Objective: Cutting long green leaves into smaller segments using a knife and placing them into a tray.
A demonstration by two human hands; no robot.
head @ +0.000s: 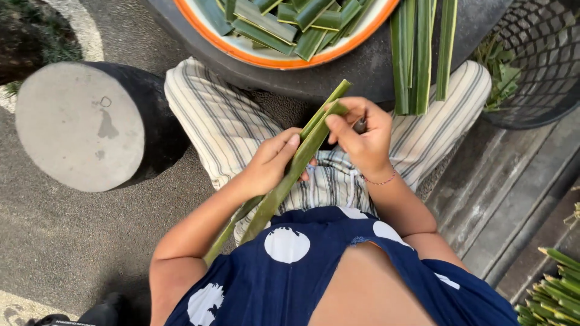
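We are sitting with a long, flat green palm-leaf strip [284,181] running slantwise across our lap, from below the left elbow up to the right fingers. Our left hand [272,164] is cupping the strip near its middle, fingers curled under it and thumb lying along its edge. Our right hand [361,137] is pinching the upper end, thumb pressing the leaf down; something small and dark is showing inside that hand, though we cannot tell what it is.

Judging by what lies about us, the work is well along but not finishing — the round orange-rimmed white bowl [362,37] ahead is already holding a good heap of short cut green leaf pieces [284,24], while several uncut long green leaf blades [420,57] are hanging over the dark edge beside it, just past our right hand. A bundle of thin green leaf stalks [553,290] is lying at lower right, well apart from both hands. A round grey concrete block [78,124] is standing to our left — near the knee, not touching the strip.
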